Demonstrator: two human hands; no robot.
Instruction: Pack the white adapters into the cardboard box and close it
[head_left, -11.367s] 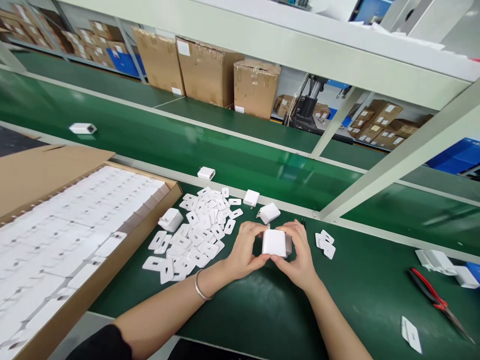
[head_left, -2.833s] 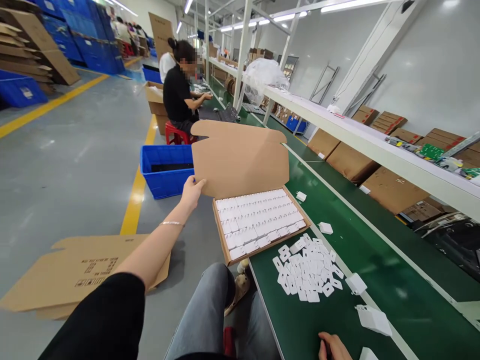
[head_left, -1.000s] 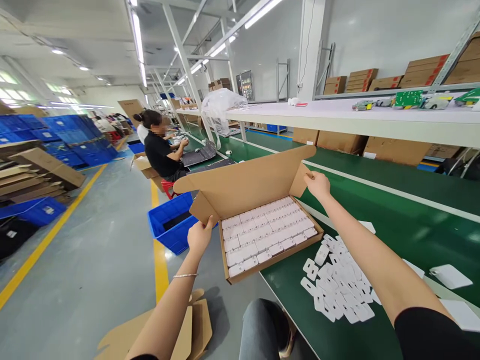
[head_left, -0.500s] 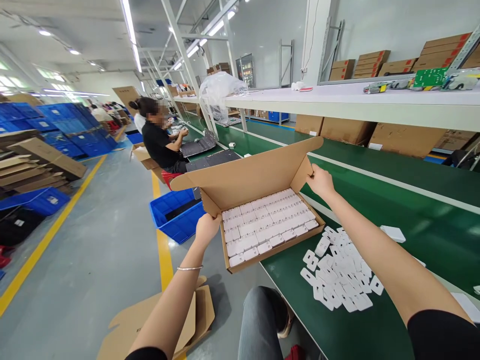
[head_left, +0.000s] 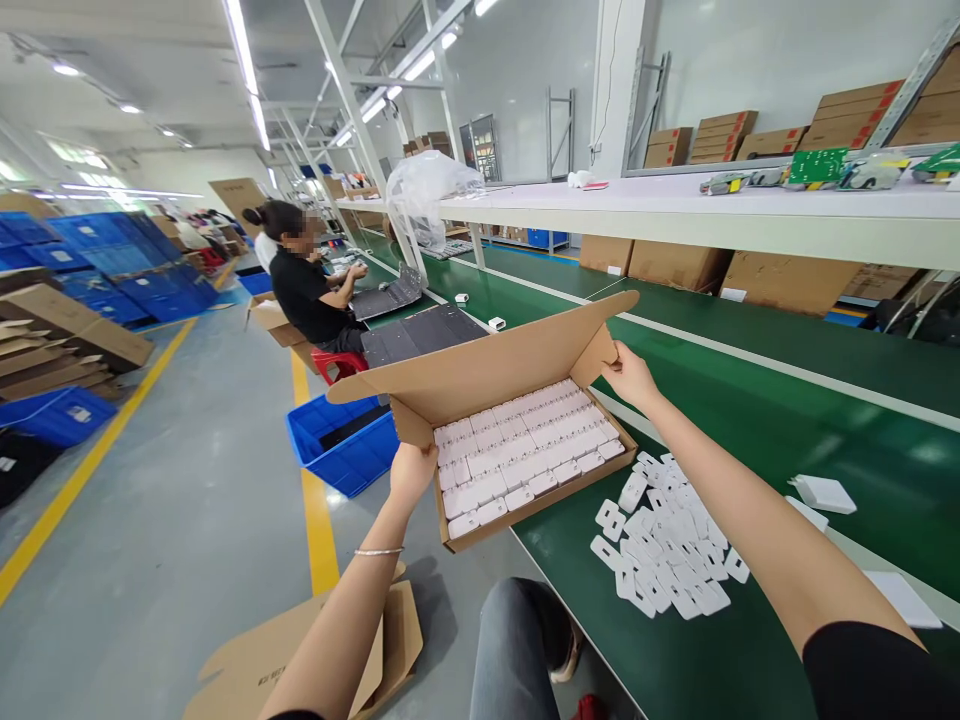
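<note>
Between both hands is a cardboard box (head_left: 480,372) with its lid raised, tilted over the near edge of the green table. Rows of small white plastic housings (head_left: 517,440) fill it. My left hand (head_left: 411,472) grips the left side at the lid's corner, thumb inside. On the far right corner, the fingers of my right hand (head_left: 628,378) pinch the lid's side flap. Below my right forearm a loose heap of flat white plastic plates (head_left: 664,540) lies on the table.
A blue bin (head_left: 345,455) stands on the floor left of the box. Flattened cardboard (head_left: 285,650) lies by my left arm. A seated co-worker (head_left: 300,290) handles small parts farther along the green table (head_left: 570,640). A white shelf (head_left: 675,215) runs above it.
The view has turned slightly right, so the surroundings sit farther left. Both hands keep their hold on the box, and its lid stays raised.
</note>
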